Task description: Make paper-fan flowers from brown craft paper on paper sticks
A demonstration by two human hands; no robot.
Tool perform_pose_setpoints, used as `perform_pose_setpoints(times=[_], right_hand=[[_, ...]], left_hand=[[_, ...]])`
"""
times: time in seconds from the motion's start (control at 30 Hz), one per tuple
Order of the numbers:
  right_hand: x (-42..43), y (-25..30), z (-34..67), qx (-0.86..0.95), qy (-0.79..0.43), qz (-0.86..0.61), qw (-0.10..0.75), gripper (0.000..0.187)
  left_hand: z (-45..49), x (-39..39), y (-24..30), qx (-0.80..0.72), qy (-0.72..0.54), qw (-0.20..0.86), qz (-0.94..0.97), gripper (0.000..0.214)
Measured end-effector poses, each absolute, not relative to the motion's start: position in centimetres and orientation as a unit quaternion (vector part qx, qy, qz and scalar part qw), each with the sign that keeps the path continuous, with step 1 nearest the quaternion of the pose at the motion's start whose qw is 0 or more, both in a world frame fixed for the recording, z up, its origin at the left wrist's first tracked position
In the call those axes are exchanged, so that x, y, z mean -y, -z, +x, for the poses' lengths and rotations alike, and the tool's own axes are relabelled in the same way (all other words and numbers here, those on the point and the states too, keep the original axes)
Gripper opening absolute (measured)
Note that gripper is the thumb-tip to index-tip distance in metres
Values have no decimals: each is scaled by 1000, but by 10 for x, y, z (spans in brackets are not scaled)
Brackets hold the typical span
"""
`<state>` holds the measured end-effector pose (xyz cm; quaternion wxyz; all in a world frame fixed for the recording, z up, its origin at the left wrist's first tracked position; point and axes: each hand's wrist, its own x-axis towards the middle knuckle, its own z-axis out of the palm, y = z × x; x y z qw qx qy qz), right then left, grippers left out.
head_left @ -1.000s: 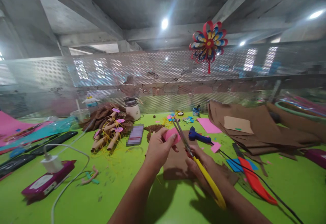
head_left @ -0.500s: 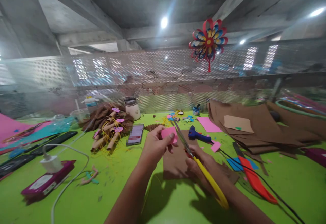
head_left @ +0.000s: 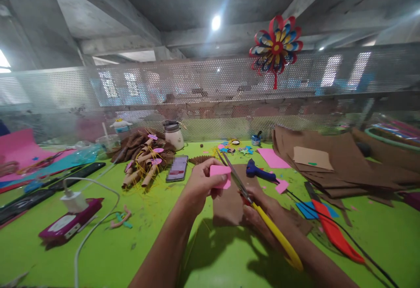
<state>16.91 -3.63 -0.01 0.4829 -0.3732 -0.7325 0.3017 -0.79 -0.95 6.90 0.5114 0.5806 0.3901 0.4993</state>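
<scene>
Over the middle of the green table [head_left: 147,253]: left hand [head_left: 198,185], thumb and fingers pinched together on one small pink square [head_left: 219,175], held above the surface. Right hand [head_left: 262,207], wrapped round scissors [head_left: 271,227], yellow handle slanting to the near right; blades slightly parted, pointing away, just right of the square. Contact between blades and square: cannot tell.

Below the hands: one brown sheet [head_left: 226,209], flat. Right of it: one blue glue gun [head_left: 260,172], its cord running to the near right; one pink scrap [head_left: 281,186] beside the gun; one red-handled knife [head_left: 333,229], lying partly over blue paper [head_left: 305,209]. Left of the hands: one phone [head_left: 177,168], flat; then paper rolls [head_left: 136,175] with yellow strings and pink tags.

Farther right: brown paper [head_left: 288,148], stacked, tan card [head_left: 311,157] on top. Near left: one purple power strip [head_left: 65,227], white plug [head_left: 72,201] inserted. Behind: one perforated screen [head_left: 210,87].
</scene>
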Motion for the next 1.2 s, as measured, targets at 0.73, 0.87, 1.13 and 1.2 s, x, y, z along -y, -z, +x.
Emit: perform_pose_setpoints(times=[0.73,0.87,1.13,1.2], right_hand=[[33,2,168,735,-278,-399,472,45],[33,3,169,740,-256,-402,475,45],[34,-2,176,656,-274,-486,508,40],[30,-2,178,646,-266,-482,529,38]], left_hand=[[-11,8,-71,-397,-476,492,611,16],[-11,8,-70,-397,-476,492,611,16],[-13,7,-70,-407,-460,503,608,21],[-12,8,-70,-401,-456,505,613,22]])
